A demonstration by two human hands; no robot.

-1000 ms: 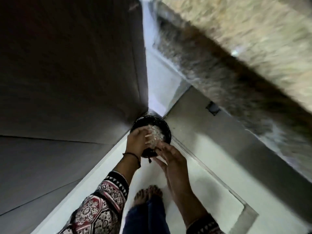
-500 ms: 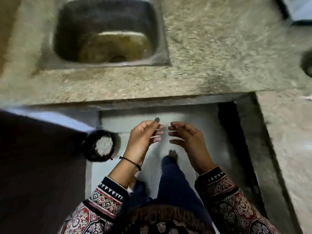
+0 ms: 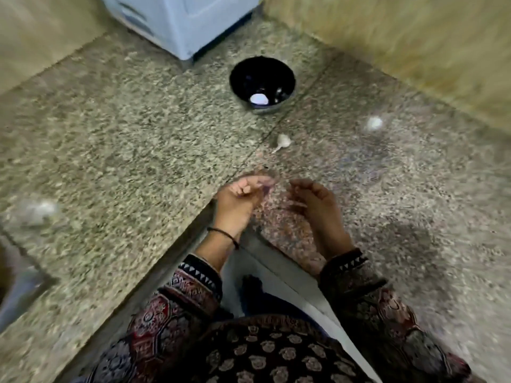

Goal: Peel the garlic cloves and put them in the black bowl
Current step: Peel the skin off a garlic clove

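The black bowl (image 3: 287, 78) stands on the speckled granite counter (image 3: 124, 139), far centre, with one pale peeled clove (image 3: 259, 99) in its bottom. An unpeeled garlic piece with a stalk (image 3: 282, 141) lies just in front of the bowl. A blurred white bit (image 3: 373, 123) lies further right. My left hand (image 3: 239, 201) and my right hand (image 3: 318, 200) hover side by side over the counter's inner corner, short of the garlic. Both have loosely curled fingers, and I see nothing in either. Their fingertips are smeared by motion.
A pale blue-white appliance (image 3: 182, 20) stands at the back behind the bowl. Tiled wall (image 3: 414, 45) runs along the right rear. A blurred white clump (image 3: 38, 211) lies at the left of the counter, and a steel sink corner (image 3: 16, 288) shows below it.
The view swung up from a floor bin and the sink to the counter with the bowl. My hands left the bin and now hover apart over the counter corner.
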